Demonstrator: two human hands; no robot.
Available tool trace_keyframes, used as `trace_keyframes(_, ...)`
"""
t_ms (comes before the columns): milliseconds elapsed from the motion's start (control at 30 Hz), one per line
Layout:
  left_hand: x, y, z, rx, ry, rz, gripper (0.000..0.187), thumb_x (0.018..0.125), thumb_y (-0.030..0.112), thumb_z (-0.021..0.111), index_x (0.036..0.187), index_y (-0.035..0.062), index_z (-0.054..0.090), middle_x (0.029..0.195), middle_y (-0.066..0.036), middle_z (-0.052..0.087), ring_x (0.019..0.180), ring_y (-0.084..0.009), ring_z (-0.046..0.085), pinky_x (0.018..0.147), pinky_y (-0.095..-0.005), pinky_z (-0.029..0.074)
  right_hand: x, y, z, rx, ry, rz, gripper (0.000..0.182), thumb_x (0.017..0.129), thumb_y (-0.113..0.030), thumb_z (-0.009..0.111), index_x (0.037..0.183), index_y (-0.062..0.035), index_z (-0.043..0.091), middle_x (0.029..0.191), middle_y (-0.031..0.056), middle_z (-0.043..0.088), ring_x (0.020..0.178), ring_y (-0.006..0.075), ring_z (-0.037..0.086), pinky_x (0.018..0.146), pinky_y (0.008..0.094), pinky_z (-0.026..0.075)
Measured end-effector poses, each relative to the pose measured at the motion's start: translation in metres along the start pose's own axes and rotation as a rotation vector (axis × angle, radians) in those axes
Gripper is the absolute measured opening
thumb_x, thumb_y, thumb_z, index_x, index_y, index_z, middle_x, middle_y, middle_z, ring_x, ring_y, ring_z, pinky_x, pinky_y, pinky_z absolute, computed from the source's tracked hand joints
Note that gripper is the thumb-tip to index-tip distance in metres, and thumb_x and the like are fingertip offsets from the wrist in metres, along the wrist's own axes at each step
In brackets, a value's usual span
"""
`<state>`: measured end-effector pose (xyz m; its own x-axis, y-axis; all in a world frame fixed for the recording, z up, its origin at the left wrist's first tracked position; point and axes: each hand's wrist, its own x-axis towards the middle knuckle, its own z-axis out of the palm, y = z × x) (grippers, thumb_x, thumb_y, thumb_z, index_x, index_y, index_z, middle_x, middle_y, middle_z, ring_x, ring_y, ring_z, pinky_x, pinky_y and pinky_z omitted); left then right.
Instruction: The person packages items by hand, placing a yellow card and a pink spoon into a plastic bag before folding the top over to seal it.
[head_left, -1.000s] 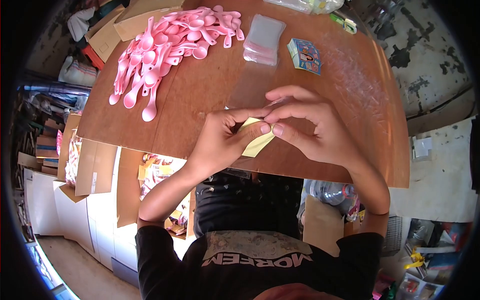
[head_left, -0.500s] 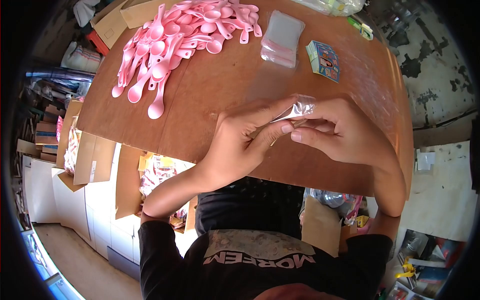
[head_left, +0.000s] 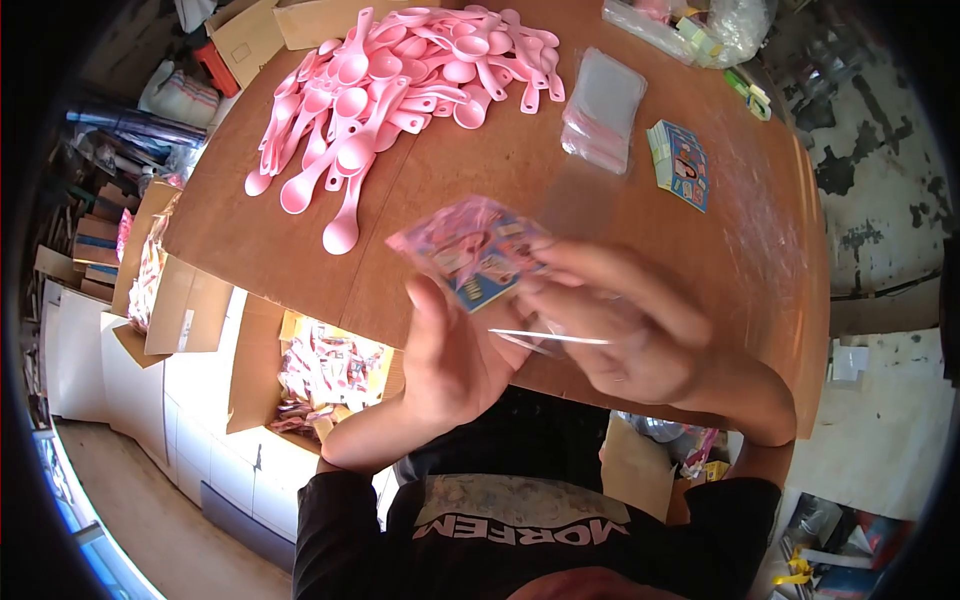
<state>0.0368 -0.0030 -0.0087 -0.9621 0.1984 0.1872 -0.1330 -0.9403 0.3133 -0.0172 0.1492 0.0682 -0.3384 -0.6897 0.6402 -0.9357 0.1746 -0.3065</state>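
Observation:
My right hand [head_left: 640, 325], blurred by motion, pinches a clear plastic packet [head_left: 470, 250] by its right side. Inside the packet are a blue printed card and something pink. A white edge of its film catches the light under the fingers. Just below and left of the packet, my left hand [head_left: 445, 365] is open, thumb raised and palm turned toward it; its other fingers are partly hidden. Beyond the hands lie a heap of pink measuring spoons [head_left: 354, 157], a stack of clear plastic bags [head_left: 606, 100] and a stack of blue printed cards [head_left: 684, 165].
The brown wooden table [head_left: 390, 285] curves round in front of me. Below its left edge, a cardboard box [head_left: 255, 365] holds many small packets. Bulky clear plastic wrap [head_left: 740, 35] and a green cutter [head_left: 745, 92] lie at the far right.
My hands were together at the clear film; now they have parted. The packet with its card shows, swung leftward in my right hand, and my left hand has opened beneath it.

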Motion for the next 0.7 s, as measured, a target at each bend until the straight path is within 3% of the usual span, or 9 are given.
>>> trace_keyframes(67, 0.005, 0.015, 0.008, -0.151, 0.068, 0.038, 0.089, 0.088, 0.071, 0.037, 0.139, -0.001, 0.032, 0.132, -0.019, 0.049, 0.125, -0.0341, 0.046, 0.103, -0.0447, 0.039, -0.002, 0.002, 0.021, -0.131, -0.055, -0.095, 0.032, 0.074, -0.013, 0.069, 0.103, -0.0003, 0.068, 0.111, 0.0165, 0.061, 0.099, 0.0262, 0.064, 0.082, 0.0362, 0.055)
trace_keyframes(133, 0.005, 0.024, 0.004, -0.125, 0.147, 0.157, 0.079, 0.092, 0.063, 0.037, 0.137, -0.0018, 0.035, 0.127, -0.019, 0.054, 0.124, -0.0353, 0.047, 0.104, -0.0468, 0.04, -0.003, 0.003, 0.034, -0.213, -0.117, -0.095, 0.03, 0.077, -0.017, 0.068, 0.104, -0.0032, 0.068, 0.118, 0.0142, 0.06, 0.103, 0.0261, 0.062, 0.092, 0.0428, 0.049)
trace_keyframes(167, 0.004, 0.027, -0.001, -0.097, 0.142, 0.215, 0.063, 0.096, 0.053, 0.041, 0.136, 0.0045, 0.036, 0.122, -0.017, 0.058, 0.123, -0.036, 0.049, 0.104, -0.0483, 0.04, -0.003, 0.005, 0.041, -0.262, -0.137, -0.117, 0.03, 0.079, -0.019, 0.067, 0.105, -0.0039, 0.068, 0.12, 0.0119, 0.06, 0.107, 0.0253, 0.061, 0.097, 0.0454, 0.045)
trace_keyframes(233, -0.001, 0.035, -0.006, -0.008, 0.244, 0.293, 0.054, 0.098, 0.041, 0.044, 0.137, 0.0045, 0.034, 0.113, -0.013, 0.06, 0.12, -0.0328, 0.052, 0.105, -0.0459, 0.04, -0.001, 0.003, 0.049, -0.32, -0.207, -0.14, 0.029, 0.085, -0.025, 0.064, 0.108, -0.007, 0.068, 0.126, 0.0065, 0.059, 0.114, 0.0227, 0.056, 0.105, 0.0506, 0.038)
trace_keyframes(333, 0.0, 0.05, -0.011, -0.019, 0.395, 0.485, 0.043, 0.099, 0.032, 0.047, 0.131, 0.0043, 0.042, 0.103, -0.01, 0.06, 0.109, -0.0275, 0.058, 0.103, -0.0442, 0.043, 0.001, 0.013, 0.049, -0.307, -0.229, -0.255, 0.029, 0.082, -0.024, 0.067, 0.108, -0.0113, 0.07, 0.129, 0.0049, 0.057, 0.117, 0.0221, 0.055, 0.105, 0.0483, 0.04)
trace_keyframes(400, -0.001, 0.065, -0.022, -0.029, 0.362, 0.591, 0.041, 0.099, 0.031, 0.049, 0.129, 0.0045, 0.045, 0.102, -0.01, 0.06, 0.105, -0.0253, 0.06, 0.104, -0.0439, 0.043, 0.009, 0.034, 0.043, -0.331, -0.155, -0.404, 0.026, 0.081, -0.022, 0.066, 0.103, -0.0085, 0.069, 0.12, 0.0045, 0.062, 0.113, 0.0192, 0.056, 0.101, 0.0442, 0.044)
trace_keyframes(467, -0.003, 0.075, -0.022, -0.046, 0.33, 0.717, 0.041, 0.098, 0.026, 0.051, 0.125, -0.0041, 0.046, 0.114, -0.016, 0.057, 0.11, -0.0272, 0.057, 0.104, -0.0449, 0.043, 0.023, 0.07, 0.034, -0.386, 0.014, -0.357, 0.021, 0.079, -0.017, 0.067, 0.098, -0.0083, 0.069, 0.107, 0.0042, 0.066, 0.105, 0.0212, 0.059, 0.09, 0.0415, 0.049)
trace_keyframes(600, -0.001, 0.075, -0.017, 0.01, 0.363, 0.762, 0.043, 0.098, 0.029, 0.05, 0.128, -0.0029, 0.045, 0.12, -0.015, 0.055, 0.113, -0.0274, 0.056, 0.104, -0.045, 0.041, 0.047, 0.18, 0.019, -0.547, 0.104, 0.249, 0.013, 0.079, -0.012, 0.062, 0.089, -0.0068, 0.069, 0.093, 0.0107, 0.066, 0.096, 0.0309, 0.058, 0.081, 0.0436, 0.05)
trace_keyframes(700, 0.004, 0.071, -0.011, 0.078, 0.457, 0.738, 0.047, 0.098, 0.034, 0.05, 0.131, 0.0022, 0.042, 0.118, -0.013, 0.056, 0.113, -0.0269, 0.056, 0.103, -0.0455, 0.042, 0.051, 0.231, 0.018, -0.729, -0.064, 0.377, 0.021, 0.077, -0.018, 0.068, 0.092, -0.004, 0.071, 0.095, 0.0136, 0.067, 0.095, 0.0333, 0.061, 0.081, 0.0443, 0.048)
